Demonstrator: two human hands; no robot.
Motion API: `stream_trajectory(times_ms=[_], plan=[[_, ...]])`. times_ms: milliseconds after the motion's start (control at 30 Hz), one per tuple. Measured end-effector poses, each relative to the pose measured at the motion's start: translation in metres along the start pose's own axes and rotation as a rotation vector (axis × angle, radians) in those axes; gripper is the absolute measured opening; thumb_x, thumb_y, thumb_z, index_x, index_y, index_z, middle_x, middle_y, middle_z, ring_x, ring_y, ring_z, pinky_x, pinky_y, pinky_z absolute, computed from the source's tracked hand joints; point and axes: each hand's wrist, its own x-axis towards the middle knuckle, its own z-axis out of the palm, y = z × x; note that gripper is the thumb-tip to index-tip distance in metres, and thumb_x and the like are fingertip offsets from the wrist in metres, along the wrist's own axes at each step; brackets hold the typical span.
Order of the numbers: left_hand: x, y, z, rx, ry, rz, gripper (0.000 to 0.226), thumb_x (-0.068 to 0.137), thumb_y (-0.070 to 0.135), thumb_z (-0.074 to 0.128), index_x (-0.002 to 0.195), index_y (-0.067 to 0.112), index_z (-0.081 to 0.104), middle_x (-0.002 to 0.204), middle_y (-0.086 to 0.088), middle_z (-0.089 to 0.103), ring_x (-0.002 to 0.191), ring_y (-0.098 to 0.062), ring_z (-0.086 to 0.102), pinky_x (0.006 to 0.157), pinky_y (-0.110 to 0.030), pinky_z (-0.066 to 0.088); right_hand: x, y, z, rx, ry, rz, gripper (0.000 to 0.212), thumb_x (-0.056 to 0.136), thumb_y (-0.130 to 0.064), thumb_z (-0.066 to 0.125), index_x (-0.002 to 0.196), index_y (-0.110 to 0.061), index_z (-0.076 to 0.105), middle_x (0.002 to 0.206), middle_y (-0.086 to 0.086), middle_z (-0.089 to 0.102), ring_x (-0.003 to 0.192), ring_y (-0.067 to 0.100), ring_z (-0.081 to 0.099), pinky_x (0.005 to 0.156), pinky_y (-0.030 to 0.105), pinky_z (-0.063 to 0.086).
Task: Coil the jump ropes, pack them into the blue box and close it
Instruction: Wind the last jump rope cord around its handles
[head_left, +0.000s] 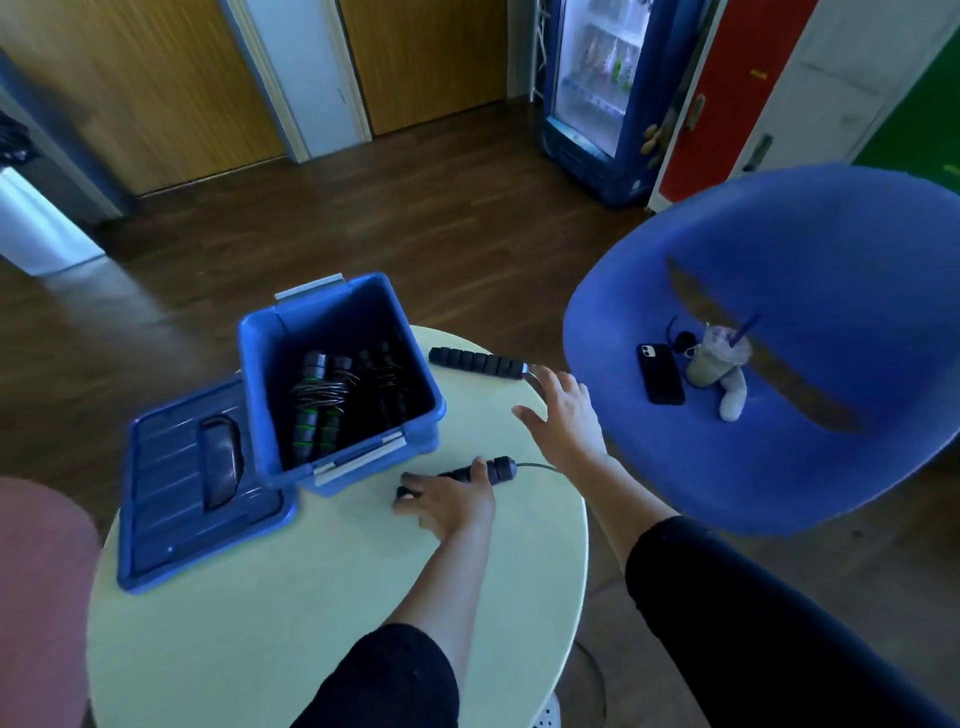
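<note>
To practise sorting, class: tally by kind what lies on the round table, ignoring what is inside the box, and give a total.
Blue box: 1
Blue lid: 1
Rope handles: 2
Total: 4
</note>
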Motion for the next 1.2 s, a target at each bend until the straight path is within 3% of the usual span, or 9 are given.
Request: stream_trajectory(times_ms=[133,233,400,567,667,767,933,1100,1200], plan=[[0.016,0.0,0.014,0.008,0.032,-0.096,0.097,0.092,0.041,0.059,0.151,-0.001,-0.006,0.157,-0.028,-0.006,0.144,-0.045,0.012,0.118,-0.047,0.012,0.033,0.006,0.017,-0.074,-0.039,-0.102,0.068,0.092,-0.041,0.057,0.149,-0.02,0.026,0.148,0.008,0.036,0.129,0.031,0.037,0.102,0.038,0.036],[0.028,-0.005,0.022,0.14,-0.023,-0.092,0.09,0.098,0.044,0.045,0.148,-0.009,-0.007,0.158,-0.028,-0.011,0.147,-0.043,-0.005,0.117,-0.051,-0.004,0.058,0.007,0.03,-0.11,-0.064,-0.171,0.069,0.092,-0.04,0.057,0.15,-0.023,0.024,0.152,0.006,0.032,0.136,0.029,0.031,0.107,0.039,0.033],[0.042,-0.01,0.027,0.205,-0.016,-0.103,0.088,0.098,0.045,0.045,0.148,-0.011,-0.001,0.158,-0.029,-0.007,0.147,-0.043,-0.002,0.117,-0.051,-0.001,0.079,0.011,0.048,-0.067,-0.097,-0.197,0.056,0.092,-0.029,0.059,0.144,-0.022,0.039,0.14,0.004,0.047,0.126,0.029,0.041,0.101,0.039,0.036],[0.036,-0.01,0.025,0.002,0.077,-0.125,0.093,0.091,0.036,0.063,0.151,-0.004,0.004,0.16,-0.024,0.001,0.147,-0.039,0.004,0.119,-0.045,0.005,0.077,0.012,0.048,0.013,-0.025,-0.215,0.043,0.09,-0.012,0.061,0.133,-0.012,0.053,0.122,0.012,0.058,0.11,0.032,0.05,0.092,0.036,0.04],[0.031,-0.012,0.026,-0.094,0.134,-0.075,0.099,0.084,0.03,0.074,0.151,-0.003,0.008,0.151,-0.026,0.015,0.14,-0.037,0.019,0.109,-0.032,0.028,0.07,0.018,0.048,0.016,-0.12,-0.173,0.047,0.092,-0.012,0.059,0.137,-0.006,0.046,0.125,0.017,0.051,0.117,0.034,0.046,0.099,0.039,0.039],[0.022,-0.015,0.027,-0.219,0.128,-0.024,0.1,0.075,0.016,0.082,0.149,0.005,0.016,0.143,-0.022,0.017,0.126,-0.035,0.039,0.095,-0.037,0.044,0.055,0.028,0.039,0.07,-0.234,-0.094,0.041,0.097,-0.015,0.052,0.137,-0.008,0.047,0.128,0.016,0.043,0.12,0.033,0.043,0.101,0.037,0.038],[-0.01,-0.015,0.025,-0.279,0.056,0.127,0.096,0.074,0.01,0.082,0.148,0.011,0.021,0.143,-0.015,0.021,0.113,-0.034,0.051,0.089,-0.031,0.043,0.022,0.039,0.005,0.316,-0.475,0.073,0.03,0.099,-0.018,0.045,0.128,-0.011,0.049,0.11,0.006,0.052,0.099,0.022,0.051,0.077,0.028,0.037],[-0.045,-0.01,0.016,-0.273,-0.018,0.358,0.092,0.074,0.006,0.081,0.147,0.013,0.024,0.134,-0.009,0.028,0.096,-0.009,0.043,0.086,-0.02,0.04,-0.02,0.037,-0.035,0.676,-0.72,0.23,0.022,0.103,-0.009,0.032,0.118,-0.012,0.047,0.09,0.003,0.056,0.068,0.012,0.053,0.055,0.015,0.041],[-0.054,0.001,0.006,-0.292,-0.036,0.461,0.094,0.072,0.007,0.083,0.146,0.015,0.026,0.126,-0.001,0.027,0.102,-0.026,0.058,0.09,-0.027,0.048,-0.037,0.027,-0.059,0.782,-0.818,0.211,0.025,0.097,-0.023,0.043,0.12,-0.017,0.05,0.101,0.006,0.059,0.083,0.014,0.058,0.069,0.018,0.047]])
